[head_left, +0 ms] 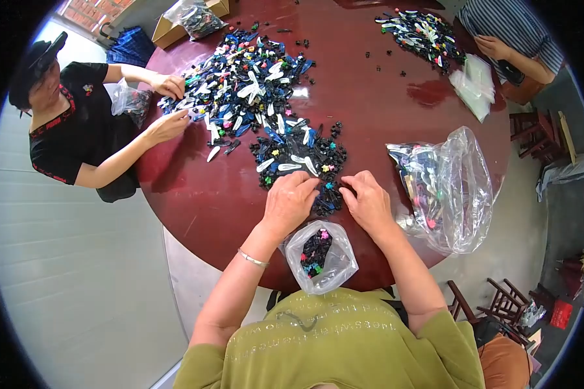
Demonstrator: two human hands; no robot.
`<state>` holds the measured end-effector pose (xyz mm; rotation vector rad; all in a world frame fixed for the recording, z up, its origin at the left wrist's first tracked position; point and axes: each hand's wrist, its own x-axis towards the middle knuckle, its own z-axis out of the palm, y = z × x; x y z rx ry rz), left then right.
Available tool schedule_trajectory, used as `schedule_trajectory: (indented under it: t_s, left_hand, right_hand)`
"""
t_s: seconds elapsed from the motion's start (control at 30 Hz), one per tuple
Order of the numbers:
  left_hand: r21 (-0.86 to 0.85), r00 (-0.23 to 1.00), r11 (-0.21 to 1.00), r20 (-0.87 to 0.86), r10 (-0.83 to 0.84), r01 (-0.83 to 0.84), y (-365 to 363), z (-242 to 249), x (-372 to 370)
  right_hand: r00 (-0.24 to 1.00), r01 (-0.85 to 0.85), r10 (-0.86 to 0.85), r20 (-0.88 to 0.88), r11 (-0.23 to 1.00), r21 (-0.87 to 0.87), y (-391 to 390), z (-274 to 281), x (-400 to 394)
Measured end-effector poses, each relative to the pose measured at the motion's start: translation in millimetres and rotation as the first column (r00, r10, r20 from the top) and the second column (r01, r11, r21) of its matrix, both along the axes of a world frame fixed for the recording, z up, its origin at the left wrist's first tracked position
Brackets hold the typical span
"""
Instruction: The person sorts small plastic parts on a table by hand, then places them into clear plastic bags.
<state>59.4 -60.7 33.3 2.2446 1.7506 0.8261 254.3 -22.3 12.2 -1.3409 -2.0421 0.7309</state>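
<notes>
Dark-red, glossy, round-edged table (pixel 344 71): is spreading beneath both hands and well beyond the fingertips.
Big heap of black, blue and white plastic pieces (pixel 250 81): is lying beyond the left fingers, well apart from them.
Bulging clear plastic bag of mixed pieces (pixel 470 211): is resting to the right of the right fingers, probably weighing more than anything near them; the loose film on its far side is offering the easier hold.
Near pile of small black plastic pieces (pixel 334 155): is lying between and just beyond the 2 hands' fingertips; each piece is likely weighing little, feeling stiff and smooth, so pinching 1 by its sides is seeming best.
Open, soft clear plastic bag (pixel 341 259): is sitting on the wearer's side of the fingers, holding black and coloured pieces; its rim is probably folding easily.
Left hand (pixel 293 200): its fingers are bending narrowly at the pile; whether they are pinching anything, I cannot tell.
Right hand (pixel 368 200): its thumb and forefinger are standing slightly apart; any hold is not showing.
Teal flower-shaped piece (pixel 329 185): is lying between the 2 hands' fingertips, likely light and hard.
</notes>
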Motion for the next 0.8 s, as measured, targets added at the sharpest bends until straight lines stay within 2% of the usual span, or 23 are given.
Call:
schedule_trajectory:
  t_s: [0.17,0.27,0.33,0.43,0.53,0.63,0.7,0.73,0.8]
  left_hand:
    - [-0.16,0.986,0.986,-0.153,-0.063,0.038,10.6,-6.4,7.3]
    - [-0.076,0.999,0.997,-0.041,-0.036,0.032,9.4,-9.8,7.0]
    - [-0.14,1.0,0.99,0.027,-0.004,0.008,7.1,-4.4,4.9]
    - [-0.199,0.996,0.979,0.07,0.059,-0.044,2.3,3.7,3.4]
    - [-0.153,0.995,0.986,0.062,0.081,-0.071,-1.0,-2.0,1.5]
    - [-0.108,0.994,0.99,0.044,0.1,-0.095,-2.9,-5.9,-0.2]
    - [-0.106,0.992,0.987,0.042,0.123,-0.118,-4.5,-7.3,0.0]
    - [-0.109,0.99,0.986,0.044,0.135,-0.129,-4.8,-7.9,0.1]
    - [-0.11,0.989,0.984,0.039,0.145,-0.14,-4.5,-8.7,-0.3]
  right_hand:
    - [0.999,-0.033,0.034,0.013,0.998,-0.05,4.5,-5.0,-5.6]
    - [0.999,-0.032,0.028,-0.033,0.991,-0.129,6.9,-4.1,-5.5]
    - [0.996,-0.023,0.002,-0.092,0.971,-0.236,7.5,1.8,-4.3]
    - [0.971,-0.022,-0.054,-0.232,0.95,-0.312,8.1,-3.5,-2.2]
    - [0.813,-0.155,-0.185,-0.552,0.845,-0.512,2.0,0.5,-3.2]
    - [0.802,-0.268,-0.097,-0.589,0.823,-0.501,-11.3,50.3,5.2]
    - [0.766,-0.439,0.186,-0.615,0.85,-0.291,-18.0,75.5,11.6]
    - [0.746,-0.531,0.258,-0.614,0.787,-0.314,-17.8,91.1,14.8]
    - [0.792,-0.4,0.21,-0.574,0.888,-0.227,-12.4,81.1,12.5]
